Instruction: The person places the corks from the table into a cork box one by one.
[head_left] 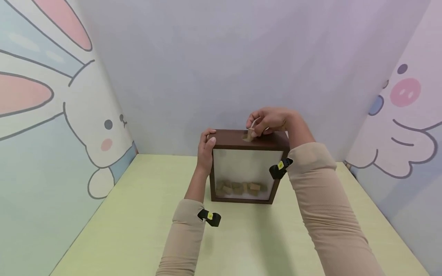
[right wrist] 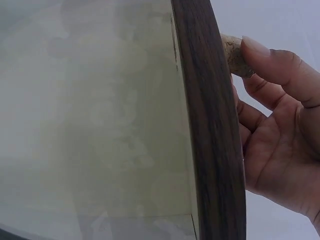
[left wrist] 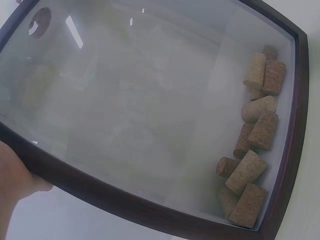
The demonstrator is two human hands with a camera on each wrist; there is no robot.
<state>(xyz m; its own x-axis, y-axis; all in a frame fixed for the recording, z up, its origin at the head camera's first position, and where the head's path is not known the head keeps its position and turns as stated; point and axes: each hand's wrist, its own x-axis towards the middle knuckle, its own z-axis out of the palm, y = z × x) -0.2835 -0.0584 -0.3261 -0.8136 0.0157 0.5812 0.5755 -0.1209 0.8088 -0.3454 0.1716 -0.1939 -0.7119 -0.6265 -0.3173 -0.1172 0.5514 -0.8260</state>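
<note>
A dark brown wooden shadow box with a clear front stands upright on the table. My left hand grips its upper left corner, thumb at the top front edge. Above the box's top my right hand pinches a cork between thumb and fingers, at the hole in the top face. The right wrist view shows the cork beside the dark frame edge, partly hidden by it. Several loose corks lie along the bottom inside the box. In the left wrist view, only part of my left hand shows.
The pale yellow-green table spreads around the box. Behind it rises a plain light wall. Side panels carry a cartoon rabbit at left and a pig-like figure at right. A small dark wrist camera sits on each sleeve.
</note>
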